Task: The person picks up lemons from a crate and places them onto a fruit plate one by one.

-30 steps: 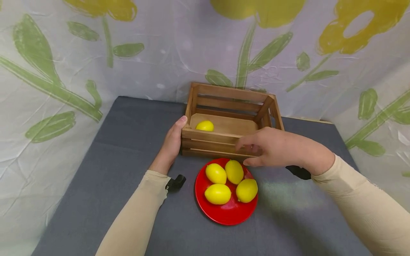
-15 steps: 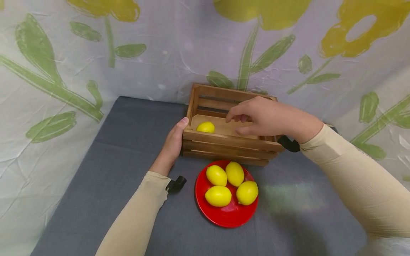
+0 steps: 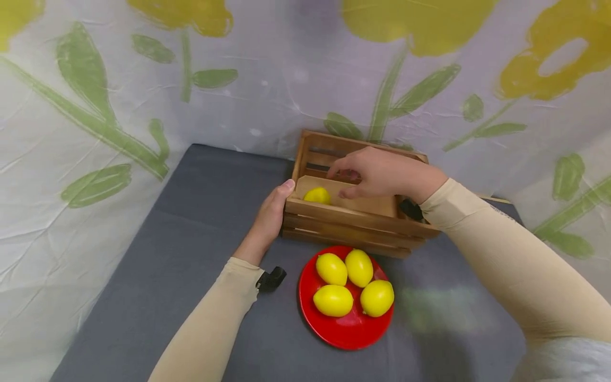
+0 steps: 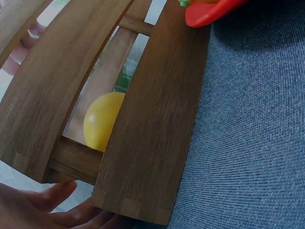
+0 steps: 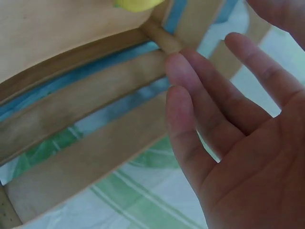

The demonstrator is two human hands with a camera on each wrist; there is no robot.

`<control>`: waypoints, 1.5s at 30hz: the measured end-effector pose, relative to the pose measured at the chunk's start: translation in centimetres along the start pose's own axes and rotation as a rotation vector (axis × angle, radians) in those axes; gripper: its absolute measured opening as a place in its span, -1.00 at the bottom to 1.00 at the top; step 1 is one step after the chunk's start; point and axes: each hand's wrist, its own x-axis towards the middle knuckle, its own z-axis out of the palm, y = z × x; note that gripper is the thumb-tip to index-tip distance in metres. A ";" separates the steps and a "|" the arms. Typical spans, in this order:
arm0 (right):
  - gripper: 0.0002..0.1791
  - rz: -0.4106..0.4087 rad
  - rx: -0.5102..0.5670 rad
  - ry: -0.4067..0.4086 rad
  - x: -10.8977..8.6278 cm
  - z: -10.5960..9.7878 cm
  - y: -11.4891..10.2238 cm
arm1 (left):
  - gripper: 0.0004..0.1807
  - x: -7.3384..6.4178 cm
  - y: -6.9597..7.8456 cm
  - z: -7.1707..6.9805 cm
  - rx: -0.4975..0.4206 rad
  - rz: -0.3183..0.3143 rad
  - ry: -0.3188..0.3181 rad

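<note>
A slatted wooden crate (image 3: 345, 225) stands at the back of the table, with one lemon (image 3: 317, 196) inside near its left end. My left hand (image 3: 271, 212) holds the crate at its left end, thumb by the top corner; in the left wrist view its fingers (image 4: 59, 195) lie against that end. Over the crate's inside reaches my right hand (image 3: 372, 171), fingers loosely bent and nothing between them, to the right of the lemon. In the right wrist view its palm and fingers (image 5: 180, 112) show bare beside the crate's slats.
A red plate (image 3: 350, 334) with several lemons (image 3: 333, 301) sits on the dark grey tabletop (image 3: 191, 223), just in front of the crate. Behind the crate hangs a pale sheet (image 3: 281, 90) printed with yellow flowers and green leaves.
My right hand has moved from in front of the crate up and over its rim, then a little left toward the lemon inside. My left hand keeps its place; the head view has shifted slightly.
</note>
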 end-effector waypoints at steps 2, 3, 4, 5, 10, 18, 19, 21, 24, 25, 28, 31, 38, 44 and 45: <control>-0.53 0.012 0.010 -0.022 0.5 0.4 0.5 | -0.12 -0.1 0.0 0.2 0.001 0.004 -0.003; -0.51 0.015 0.014 -0.033 0.8 0.7 0.7 | -0.13 -0.2 0.0 0.3 0.000 0.006 -0.005; -0.50 0.014 0.017 -0.042 1.1 0.9 0.9 | -0.13 -0.2 0.0 0.3 -0.003 0.006 -0.010; -0.49 0.017 0.021 -0.050 1.3 1.2 1.1 | -0.12 -0.4 0.0 0.4 -0.004 0.006 -0.011; -0.45 0.019 0.038 -0.071 2.2 1.8 1.4 | -0.13 -1.0 0.2 0.6 0.009 0.008 -0.025; -0.40 -0.004 0.040 -0.126 4.0 2.8 1.3 | -0.10 -1.2 0.7 0.9 0.013 0.009 -0.016; -0.39 -0.004 0.033 -0.138 4.2 3.1 1.3 | -0.09 -1.2 0.7 0.9 0.010 0.011 -0.018; -0.38 -0.008 0.015 -0.156 4.8 3.7 1.4 | -0.09 -1.2 0.7 1.0 0.006 0.015 -0.022; -0.38 -0.022 -0.012 -0.172 5.4 4.2 1.1 | -0.09 -1.4 0.8 1.1 0.013 0.017 -0.025; -0.38 -0.027 -0.025 -0.175 5.5 4.4 1.0 | -0.10 -1.4 0.8 1.1 0.017 0.017 -0.026; -0.37 -0.029 -0.050 -0.186 5.8 4.6 0.6 | -0.11 -1.6 1.0 1.2 0.025 0.011 -0.025; -0.36 -0.016 -0.062 -0.194 5.9 4.8 0.5 | -0.12 -1.7 1.0 1.4 0.018 0.013 -0.024; -0.34 0.024 -0.051 -0.232 5.9 5.2 0.7 | -0.14 -1.6 0.7 2.0 0.022 0.008 -0.021; -0.33 0.014 -0.045 -0.237 5.9 5.6 0.7 | -0.14 -1.8 0.6 2.1 0.025 0.014 -0.020; -0.34 0.014 -0.044 -0.240 5.9 5.6 0.7 | -0.14 -1.8 0.6 2.1 0.024 0.015 -0.020</control>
